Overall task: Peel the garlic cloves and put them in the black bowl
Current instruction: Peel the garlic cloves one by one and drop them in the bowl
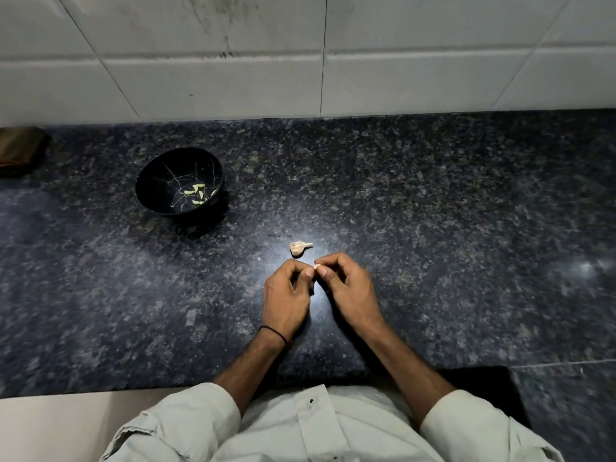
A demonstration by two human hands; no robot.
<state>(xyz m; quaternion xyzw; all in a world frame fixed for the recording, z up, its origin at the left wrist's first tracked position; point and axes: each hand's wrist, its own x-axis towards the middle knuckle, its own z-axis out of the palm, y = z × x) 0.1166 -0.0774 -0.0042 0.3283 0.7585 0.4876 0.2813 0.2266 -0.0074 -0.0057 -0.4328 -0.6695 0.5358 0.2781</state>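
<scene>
One bowl (156, 185), with about six peeled cloves (199, 187) inside, too small to separate surely. One garlic piece (300, 249) on the one counter (433, 211). One clove (317, 267) between two hands: left hand (286, 295), right hand (350, 288). One wristband (274, 333). Two sleeves (186, 425). Two buttons (311, 401) on one shirt (350, 428). One brown object (20, 150) at far left.
</scene>
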